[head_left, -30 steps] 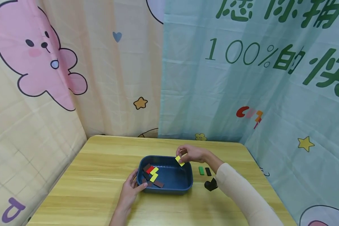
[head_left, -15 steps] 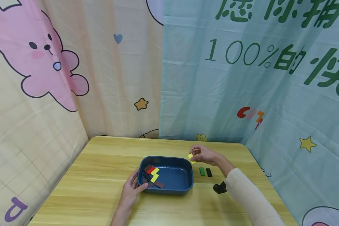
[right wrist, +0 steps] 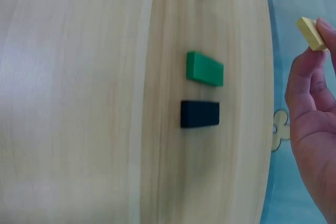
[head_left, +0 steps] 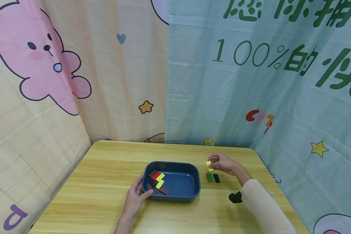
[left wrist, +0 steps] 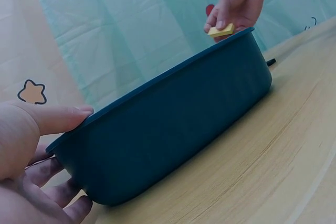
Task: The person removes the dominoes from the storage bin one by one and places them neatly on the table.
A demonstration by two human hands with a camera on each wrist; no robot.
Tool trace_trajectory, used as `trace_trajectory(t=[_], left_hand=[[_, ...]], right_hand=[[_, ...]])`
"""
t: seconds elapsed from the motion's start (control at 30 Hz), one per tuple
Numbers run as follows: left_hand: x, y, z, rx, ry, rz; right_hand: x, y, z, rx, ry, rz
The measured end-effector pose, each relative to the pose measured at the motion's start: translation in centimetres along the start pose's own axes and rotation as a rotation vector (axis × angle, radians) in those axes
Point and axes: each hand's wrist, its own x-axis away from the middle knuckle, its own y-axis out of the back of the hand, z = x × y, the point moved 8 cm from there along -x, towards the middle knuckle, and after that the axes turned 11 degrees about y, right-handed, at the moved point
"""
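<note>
Between thumb and fingers, my right hand (head_left: pixel 224 163) pinches a yellow block (head_left: pixel 209 165) above the table, right of the blue bin (head_left: pixel 181 197). My left hand (head_left: pixel 134 197) grips the bin's left end, its thumb over the rim and the other fingers against the outer wall, as the left wrist view shows. Inside the bin, toward its left side, lie several flat blocks: yellow (head_left: pixel 160 184), red (head_left: pixel 156 175), black (head_left: pixel 152 183) and brown (head_left: pixel 164 191). A green block (right wrist: pixel 205 68) and a black block (right wrist: pixel 200 114) lie side by side on the table under my right hand.
The wooden table (head_left: pixel 105 169) has its far edge against hanging curtains (head_left: pixel 204 97). A black object (head_left: pixel 235 197), partly hidden by the sleeve (head_left: pixel 263 201), shows at my right wrist.
My right hand, with the yellow block pinched in it, has moved right from over the bin's right rim to above the green block. My left hand and the bin have stayed put.
</note>
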Motion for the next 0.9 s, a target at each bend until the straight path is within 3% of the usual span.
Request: trace_trajectory(t=[0.53, 0.73, 0.9], left_hand=[[0.1, 0.0, 0.0, 0.001, -0.001, 0.007], [0.0, -0.1, 0.0, 0.004, 0.016, 0.010], [0.0, 0.0, 0.0, 0.005, 0.017, 0.011]], right_hand=[[3.9, 4.4, -4.6, 0.124, -0.055, -0.129], [5.2, 5.4, -6.6, 0.164, -0.078, -0.224], [5.3, 5.5, -6.8, 0.215, -0.078, -0.238]])
